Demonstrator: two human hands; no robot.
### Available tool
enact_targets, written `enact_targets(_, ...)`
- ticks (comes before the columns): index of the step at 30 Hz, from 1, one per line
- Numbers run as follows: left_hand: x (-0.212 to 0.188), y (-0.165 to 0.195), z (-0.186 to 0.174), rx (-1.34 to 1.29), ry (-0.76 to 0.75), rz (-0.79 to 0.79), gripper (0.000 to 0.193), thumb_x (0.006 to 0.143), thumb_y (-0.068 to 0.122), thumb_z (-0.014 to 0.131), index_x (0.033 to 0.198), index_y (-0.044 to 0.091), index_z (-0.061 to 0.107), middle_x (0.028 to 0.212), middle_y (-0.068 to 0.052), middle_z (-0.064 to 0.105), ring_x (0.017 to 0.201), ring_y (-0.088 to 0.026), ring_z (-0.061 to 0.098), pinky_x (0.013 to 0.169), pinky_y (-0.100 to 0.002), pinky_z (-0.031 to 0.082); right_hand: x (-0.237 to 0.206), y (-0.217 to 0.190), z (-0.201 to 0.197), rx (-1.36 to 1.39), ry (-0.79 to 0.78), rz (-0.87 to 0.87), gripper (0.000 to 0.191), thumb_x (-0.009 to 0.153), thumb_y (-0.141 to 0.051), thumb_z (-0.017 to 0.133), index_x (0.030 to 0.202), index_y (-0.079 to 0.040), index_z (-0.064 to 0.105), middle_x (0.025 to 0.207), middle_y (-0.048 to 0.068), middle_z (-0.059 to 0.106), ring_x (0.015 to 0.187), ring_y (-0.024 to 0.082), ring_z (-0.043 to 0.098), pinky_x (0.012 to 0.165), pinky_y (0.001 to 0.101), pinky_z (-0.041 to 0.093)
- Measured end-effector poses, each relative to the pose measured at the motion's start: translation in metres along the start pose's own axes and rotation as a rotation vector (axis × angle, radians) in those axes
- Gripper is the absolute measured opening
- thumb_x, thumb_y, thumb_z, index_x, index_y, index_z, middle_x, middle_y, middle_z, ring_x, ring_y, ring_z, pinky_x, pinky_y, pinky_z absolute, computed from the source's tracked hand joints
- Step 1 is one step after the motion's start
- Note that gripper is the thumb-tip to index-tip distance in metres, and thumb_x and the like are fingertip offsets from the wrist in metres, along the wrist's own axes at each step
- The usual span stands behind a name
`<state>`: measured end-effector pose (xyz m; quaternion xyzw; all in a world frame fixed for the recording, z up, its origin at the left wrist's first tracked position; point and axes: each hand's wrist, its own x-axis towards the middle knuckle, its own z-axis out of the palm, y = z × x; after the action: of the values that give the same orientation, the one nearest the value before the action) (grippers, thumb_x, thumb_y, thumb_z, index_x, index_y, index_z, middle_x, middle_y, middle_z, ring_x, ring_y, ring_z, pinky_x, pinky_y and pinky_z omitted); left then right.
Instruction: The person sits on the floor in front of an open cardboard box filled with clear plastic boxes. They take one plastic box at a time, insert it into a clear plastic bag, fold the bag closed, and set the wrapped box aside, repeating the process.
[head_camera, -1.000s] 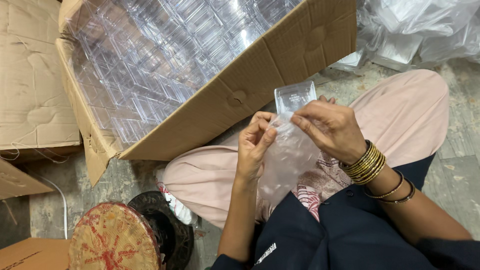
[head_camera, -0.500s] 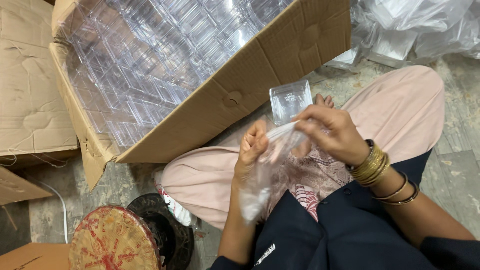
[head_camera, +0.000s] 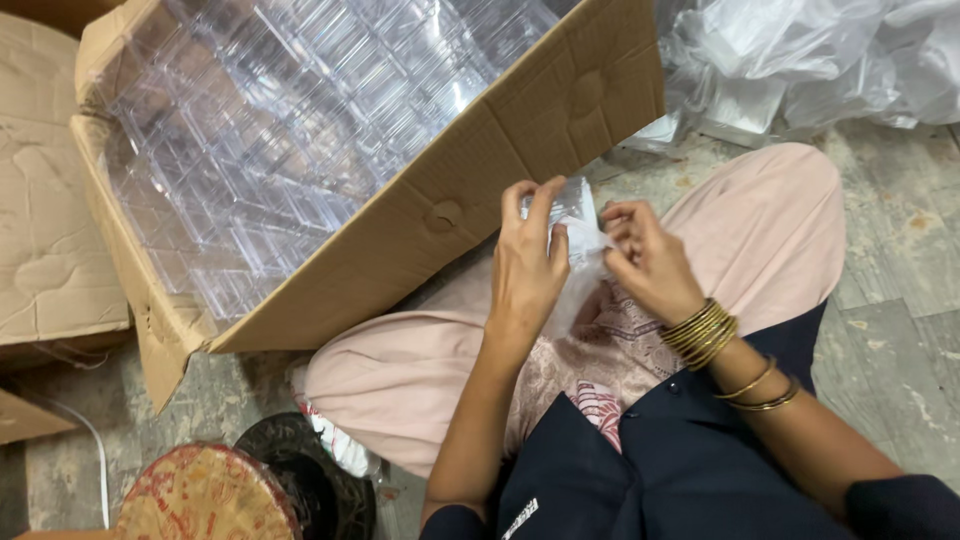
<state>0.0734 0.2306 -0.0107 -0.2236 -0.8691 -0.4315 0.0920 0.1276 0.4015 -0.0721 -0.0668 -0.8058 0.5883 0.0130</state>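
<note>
Head view, looking down on a lap in pale pink cloth (head_camera: 760, 230) and a dark top (head_camera: 680, 470). Left hand (head_camera: 525, 265) raised, fingers up and curled round a small clear box (head_camera: 572, 205), thumb pressed on its near side. Right hand (head_camera: 650, 262) close beside, fingertips pinched on the thin clear wrap (head_camera: 585, 285) that trails down from the box over the lap. Both hands closed on something, then: left gripping the box, right nipping the wrap. Box held in the air between the two hands, just above the lap and just in front of the carton flap (head_camera: 470, 190); exact shape hard to make out, half hidden by fingers. Gold bangles (head_camera: 705, 332) stacked on the right wrist, two thinner ones (head_camera: 760, 390) further up the forearm. Big cardboard carton (head_camera: 140, 310) lying open to the left, packed with rows of clear boxes (head_camera: 290, 130). Heap of crumpled clear bags (head_camera: 800, 60) top right on the stone floor (head_camera: 890, 300). Flattened cardboard (head_camera: 50, 220) far left. Round red-and-gold object (head_camera: 205, 495) bottom left, a black ring (head_camera: 320, 480) touching it from behind
</note>
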Motion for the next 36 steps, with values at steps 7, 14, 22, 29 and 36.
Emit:
enact_targets(7,0.017,-0.004,0.005,-0.08,-0.048,-0.079,0.036,0.09,0.003,0.068,0.126,-0.002,0.065,0.119,-0.024,0.062,0.105,-0.039,0.068,0.092,-0.041,0.054,0.001,0.014,0.009,0.421,0.026,-0.001,0.038,0.095,0.005,0.06,0.132,0.002,0.051,0.11,0.001,0.063,0.09,0.005,0.062,0.077,0.021,0.055)
enact_targets(14,-0.002,-0.027,0.014,-0.928,0.012,-0.405,0.015,0.098,0.009,0.065,0.107,-0.002,0.071,0.107,-0.009,0.067,0.093,-0.016,0.068,0.081,-0.029,0.057,-0.004,-0.022,-0.001,0.377,0.009,-0.143,0.048,0.094,0.01,0.053,0.14,-0.002,0.058,0.115,0.004,0.057,0.086,0.007,0.056,0.074,0.0215,0.05)
enact_targets(22,-0.013,-0.055,0.024,-1.396,-0.105,-0.604,0.02,0.099,0.005,0.061,0.118,0.0,0.06,0.113,-0.012,0.066,0.097,-0.016,0.064,0.085,-0.03,0.055,0.008,-0.046,-0.005,0.114,0.066,-0.502,0.035,0.097,0.014,0.054,0.121,-0.005,0.072,0.121,0.007,0.066,0.111,0.015,0.066,0.096,0.0259,0.054)
enact_targets(29,-0.016,-0.042,0.008,-1.363,-0.057,-0.513,0.013,0.095,0.004,0.067,0.105,0.0,0.06,0.117,-0.014,0.068,0.102,-0.017,0.067,0.093,-0.031,0.057,0.01,-0.05,-0.01,0.35,-0.122,-0.143,0.043,0.093,0.008,0.053,0.134,-0.001,0.059,0.121,0.003,0.064,0.088,0.003,0.059,0.074,0.0199,0.05)
enact_targets(36,-0.02,-0.047,0.001,-1.519,-0.15,-0.68,0.014,0.094,0.0,0.072,0.098,0.003,0.058,0.104,-0.013,0.068,0.092,-0.017,0.068,0.084,-0.033,0.058,0.01,-0.04,-0.015,0.499,-0.253,0.008,0.033,0.096,0.003,0.056,0.127,0.005,0.065,0.105,0.003,0.07,0.077,0.002,0.059,0.066,0.0214,0.05)
